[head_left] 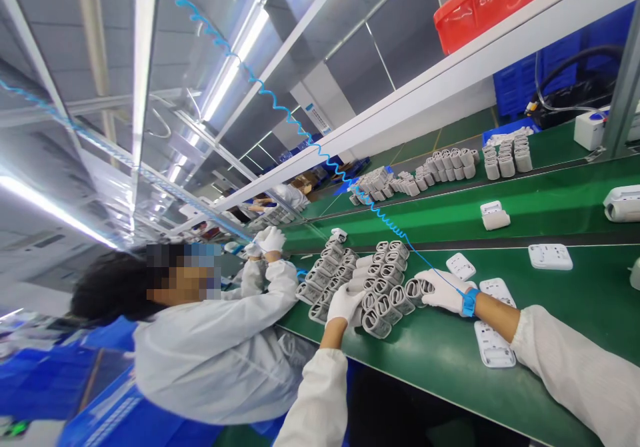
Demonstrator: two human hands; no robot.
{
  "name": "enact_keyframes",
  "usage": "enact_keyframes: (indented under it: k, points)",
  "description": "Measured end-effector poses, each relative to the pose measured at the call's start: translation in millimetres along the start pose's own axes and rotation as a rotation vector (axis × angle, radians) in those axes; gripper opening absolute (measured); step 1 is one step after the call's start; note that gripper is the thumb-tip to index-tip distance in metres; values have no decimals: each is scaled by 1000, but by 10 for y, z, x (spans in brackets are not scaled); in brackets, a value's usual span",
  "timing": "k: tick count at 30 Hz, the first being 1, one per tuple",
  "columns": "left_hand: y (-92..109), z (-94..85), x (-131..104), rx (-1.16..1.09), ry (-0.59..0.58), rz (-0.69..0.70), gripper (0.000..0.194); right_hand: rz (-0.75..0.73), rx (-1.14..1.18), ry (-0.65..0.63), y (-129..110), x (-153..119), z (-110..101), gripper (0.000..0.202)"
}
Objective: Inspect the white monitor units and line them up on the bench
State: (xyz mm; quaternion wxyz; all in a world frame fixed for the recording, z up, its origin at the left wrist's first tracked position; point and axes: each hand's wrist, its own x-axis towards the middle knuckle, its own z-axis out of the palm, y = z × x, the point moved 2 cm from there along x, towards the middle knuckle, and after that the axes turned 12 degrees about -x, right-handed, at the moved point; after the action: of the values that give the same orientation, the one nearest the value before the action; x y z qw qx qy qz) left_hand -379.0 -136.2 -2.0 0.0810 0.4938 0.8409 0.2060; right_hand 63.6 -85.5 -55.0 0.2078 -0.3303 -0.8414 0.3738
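Observation:
Rows of grey-white rolled cuffs [377, 324] stand on the green table in front of me. My left hand [345, 304], in a white glove, is at the left side of the nearer rows, its fingers curved against a cuff. At the right end of the front row my right hand [443, 292], gloved and with a blue wrist strap [469, 302], has its fingers closed around the end cuff. White plastic housings [495, 346] lie beside and partly behind my right wrist.
A co-worker in a white coat [215, 360] sits at the left. Beyond the table, a green conveyor [425, 217] carries a cuff with a housing [495, 215]. A blue coiled cord [280, 104] hangs across. More cuffs [453, 164] line the far shelf, below a red bin [480, 10].

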Motion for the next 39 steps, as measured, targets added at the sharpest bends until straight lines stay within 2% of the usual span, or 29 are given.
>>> enact_keyframes:
  k: [3,8,10,12,14,16,18,19,21,24,27,29,32,35,39]
  points:
    - [136,-10,-9,41,87,20,52,-33,-15,3,-173,217,-15,50]
    - [374,-74,-52,87,160,134,47,-58,-47,12,-431,615,-26,48]
    - [444,-106,-124,72,205,185,45,-56,-47,14,-448,638,-31,51]
    - [547,-99,-257,-2,225,323,43,-52,-40,17,-417,552,-32,51]
    - [714,-3,-440,-113,110,522,43,-51,-31,20,-363,391,-25,48]
    - [932,181,-624,-172,-118,636,55,-55,-29,17,-317,227,-15,41]
    - [1158,380,-744,-159,-251,607,85,-67,-37,11,-308,144,-5,37]
    - [1263,471,-772,-132,-299,577,95,-75,-44,10,-320,150,-2,37]
    - [1428,605,-777,-60,-361,509,101,-92,-63,13,-369,256,5,40]
    - [1549,681,-726,12,-363,432,92,-99,-90,23,-430,533,10,36]
    - [1582,673,-703,20,-313,426,72,-111,-144,19,-401,730,28,35]
    - [1597,655,-716,31,-297,438,57,-127,-211,29,-351,764,54,41]
    - [1627,623,-741,35,-290,446,45,-101,-238,85,-296,732,89,51]
    - [1642,593,-737,-7,-287,458,39,-64,-115,121,-320,705,95,55]
    - [1605,586,-697,-125,-322,485,46,11,237,84,-362,679,97,46]
